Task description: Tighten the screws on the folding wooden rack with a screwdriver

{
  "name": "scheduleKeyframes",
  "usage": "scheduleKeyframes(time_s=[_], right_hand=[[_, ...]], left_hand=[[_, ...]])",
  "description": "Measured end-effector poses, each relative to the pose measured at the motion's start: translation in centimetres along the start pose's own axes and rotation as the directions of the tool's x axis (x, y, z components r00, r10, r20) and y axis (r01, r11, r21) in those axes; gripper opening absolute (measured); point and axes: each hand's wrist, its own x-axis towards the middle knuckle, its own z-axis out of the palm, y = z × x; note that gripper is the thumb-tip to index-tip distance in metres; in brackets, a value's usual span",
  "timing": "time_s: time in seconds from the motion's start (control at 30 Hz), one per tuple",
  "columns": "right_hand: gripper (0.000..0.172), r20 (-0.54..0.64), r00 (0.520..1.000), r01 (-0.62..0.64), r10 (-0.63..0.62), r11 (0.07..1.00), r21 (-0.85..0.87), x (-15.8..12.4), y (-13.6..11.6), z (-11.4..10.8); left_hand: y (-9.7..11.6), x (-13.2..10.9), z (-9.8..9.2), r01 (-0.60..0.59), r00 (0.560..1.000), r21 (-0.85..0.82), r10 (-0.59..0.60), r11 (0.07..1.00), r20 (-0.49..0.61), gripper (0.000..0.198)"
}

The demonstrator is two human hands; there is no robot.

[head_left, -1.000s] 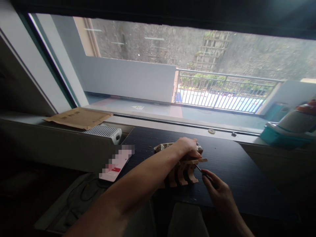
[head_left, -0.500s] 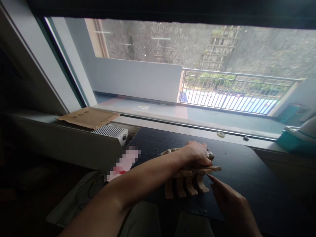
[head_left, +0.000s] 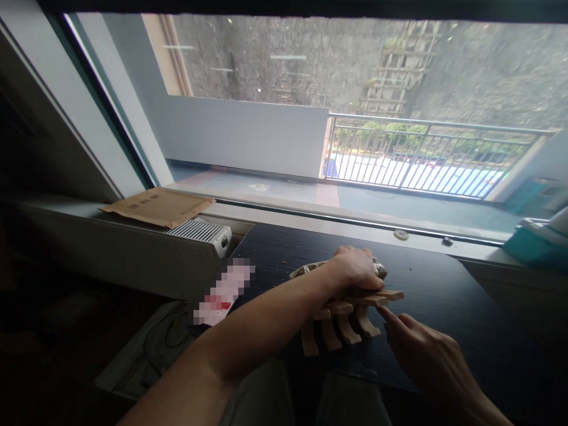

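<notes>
On the dark table lies a pale wooden slatted piece (head_left: 348,328), with curved slats pointing toward me and straight bars above them. My left hand (head_left: 357,269) reaches across and is closed over its far part, the fingertips largely hidden. Beyond that hand, a clear-wrapped brownish thing (head_left: 306,269) shows at both sides; its kind is unclear. My right hand (head_left: 417,340) is closed in a pinch near the right end of the bars. Its index finger points at the wood, and whatever it grips is too small and dark to name.
The black table (head_left: 435,302) stands against the windowsill. A roll of tape (head_left: 401,235) and a small dark object (head_left: 447,241) lie on the sill. A brown envelope (head_left: 162,207) rests on the radiator (head_left: 208,234). A blurred-out pink item (head_left: 226,290) lies at the table's left edge. A teal container (head_left: 530,239) stands right.
My right hand has shifted slightly, its index finger now nearer the bar's end. My left hand stays over the wooden piece. The whole view has tilted a little.
</notes>
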Motion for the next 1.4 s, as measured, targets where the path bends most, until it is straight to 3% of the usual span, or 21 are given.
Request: scheduleKeyframes(time_s=[0.1, 0.2, 0.23, 0.33, 0.4, 0.43, 0.47, 0.53, 0.6, 0.63, 0.7, 0.77, 0.83, 0.9, 0.97, 1.0, 1.07, 1.13, 1.2, 1.27, 1.4], right_hand=[[0.037, -0.008, 1.0, -0.026, 0.027, 0.998, 0.052, -0.1, 0.2, 0.7], [0.032, 0.064, 0.964, -0.262, 0.257, 0.893, 0.366, -0.2, 0.3, 1.7], [0.034, 0.13, 0.927, -0.367, 0.351, 0.781, 0.505, -0.3, 0.2, 2.1], [0.054, 0.394, 0.756, -0.592, 0.523, 0.29, 0.752, -0.2, -0.4, 2.7], [0.065, 0.477, 0.692, -0.625, 0.542, 0.121, 0.771, -0.1, -0.7, 2.8], [0.066, 0.467, 0.7, -0.622, 0.54, 0.141, 0.77, -0.1, -0.8, 2.7], [0.063, 0.421, 0.73, -0.608, 0.538, 0.23, 0.76, -0.1, -0.8, 2.5], [0.05, 0.254, 0.827, -0.529, 0.501, 0.544, 0.651, 0.0, -0.6, 1.9], [0.037, 0.1, 0.928, -0.368, 0.359, 0.84, 0.4, 0.0, -0.4, 1.2], [0.034, 0.058, 0.963, -0.271, 0.265, 0.925, 0.266, 0.0, -0.3, 0.9], [0.034, 0.029, 0.995, -0.102, 0.1, 0.992, 0.077, 0.0, -0.3, 0.5], [0.036, 0.023, 0.999, -0.022, 0.022, 1.0, -0.005, 0.0, -0.4, 0.5], [0.036, 0.014, 0.999, -0.036, 0.037, 0.999, -0.01, 0.0, -0.5, 0.8], [0.035, 0.009, 0.992, -0.128, 0.127, 0.988, 0.081, -0.1, -0.6, 1.3], [0.034, 0.038, 0.957, -0.286, 0.287, 0.913, 0.292, -0.1, -0.7, 1.9], [0.036, 0.089, 0.923, -0.376, 0.375, 0.822, 0.428, 0.0, -0.7, 2.3], [0.045, 0.267, 0.82, -0.539, 0.506, 0.526, 0.658, 0.1, -0.7, 2.8], [0.054, 0.448, 0.715, -0.633, 0.536, 0.224, 0.741, 0.3, -0.6, 3.1], [0.06, 0.525, 0.674, -0.66, 0.52, 0.105, 0.744, 0.5, -0.4, 3.1], [0.059, 0.479, 0.71, -0.647, 0.516, 0.212, 0.732, 0.6, -0.2, 2.7], [0.045, 0.221, 0.872, -0.484, 0.437, 0.701, 0.525, 0.4, -0.2, 1.6]], left_hand=[[-0.2, 0.0, 0.1, -0.02, 1.0, -0.009, 0.02, 1.0, 0.0, 0.071], [-0.3, 0.1, 0.1, -0.038, 0.999, -0.01, 0.038, 0.999, 0.014, 0.072], [-0.3, 0.1, 0.0, -0.042, 0.999, -0.006, 0.042, 0.999, 0.018, 0.071], [-0.3, 0.0, -0.1, -0.041, 0.999, 0.007, 0.04, 0.999, 0.028, 0.072], [-0.2, -0.1, -0.2, -0.031, 0.999, 0.011, 0.031, 0.999, 0.023, 0.072], [-0.2, -0.1, -0.2, -0.025, 0.999, 0.012, 0.025, 1.0, 0.019, 0.072], [-0.2, -0.1, -0.2, -0.018, 1.0, 0.012, 0.018, 1.0, 0.016, 0.072], [-0.1, -0.3, -0.2, -0.004, 1.0, 0.011, 0.004, 1.0, 0.012, 0.073], [0.0, -0.4, -0.2, 0.01, 1.0, 0.008, -0.01, 1.0, 0.007, 0.073], [0.0, -0.4, -0.1, 0.017, 1.0, 0.005, -0.017, 1.0, 0.004, 0.073], [0.0, -0.5, -0.1, 0.026, 1.0, 0.001, -0.026, 1.0, -0.003, 0.072], [0.0, -0.4, 0.0, 0.021, 1.0, -0.002, -0.021, 1.0, -0.009, 0.07], [-0.1, -0.3, 0.0, 0.007, 1.0, -0.003, -0.007, 1.0, -0.006, 0.069], [-0.3, -0.2, 0.0, -0.007, 1.0, -0.002, 0.007, 1.0, 0.005, 0.068], [-0.3, -0.1, 0.1, -0.016, 1.0, -0.001, 0.016, 1.0, 0.011, 0.068], [-0.4, 0.0, 0.1, -0.018, 1.0, -0.002, 0.018, 1.0, 0.012, 0.068], [-0.4, 0.0, 0.1, -0.014, 1.0, -0.003, 0.014, 1.0, 0.012, 0.067], [-0.3, 0.0, 0.1, -0.012, 1.0, -0.002, 0.012, 1.0, 0.009, 0.066], [-0.3, -0.1, 0.1, -0.012, 1.0, -0.001, 0.012, 1.0, 0.004, 0.066], [-0.2, -0.3, 0.0, -0.005, 1.0, -0.001, 0.005, 1.0, 0.002, 0.066], [-0.1, -0.6, -0.2, 0.03, 1.0, -0.005, -0.03, 1.0, 0.003, 0.067]])
